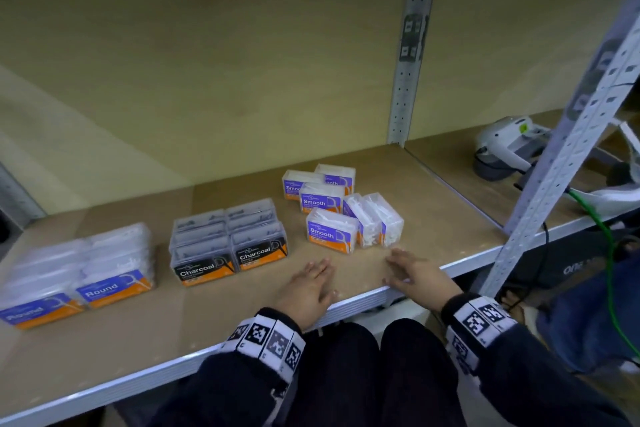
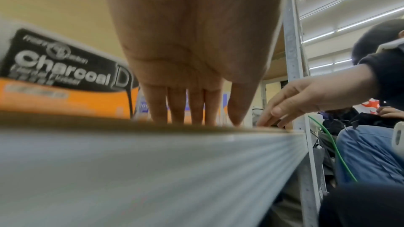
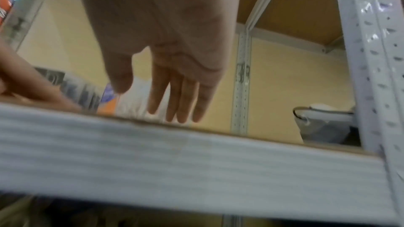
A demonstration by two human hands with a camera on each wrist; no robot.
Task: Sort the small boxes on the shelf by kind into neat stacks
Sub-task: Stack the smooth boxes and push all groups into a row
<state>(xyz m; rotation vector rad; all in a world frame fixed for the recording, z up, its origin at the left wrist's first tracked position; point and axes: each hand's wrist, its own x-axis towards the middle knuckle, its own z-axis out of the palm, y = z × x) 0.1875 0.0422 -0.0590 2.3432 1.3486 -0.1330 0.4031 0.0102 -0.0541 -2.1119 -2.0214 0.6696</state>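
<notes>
On the brown shelf board (image 1: 214,308) three kinds of small clear boxes stand apart. At the left is a stack of Round boxes (image 1: 79,274). The Charcoal boxes (image 1: 228,241) sit in a neat block in the middle, also close by in the left wrist view (image 2: 61,75). Several Smooth boxes (image 1: 332,210) lie loosely at the right, two of them on their sides. My left hand (image 1: 310,288) lies flat and empty at the shelf's front edge, fingers straight (image 2: 186,106). My right hand (image 1: 415,276) lies open and empty beside it, just before the Smooth boxes (image 3: 172,99).
A perforated metal upright (image 1: 412,45) stands at the back and another (image 1: 568,163) at the front right. Beyond the divider lie a white and grey device (image 1: 505,146) and a green cable (image 1: 606,243). Another person's jeans (image 2: 371,153) are at the right.
</notes>
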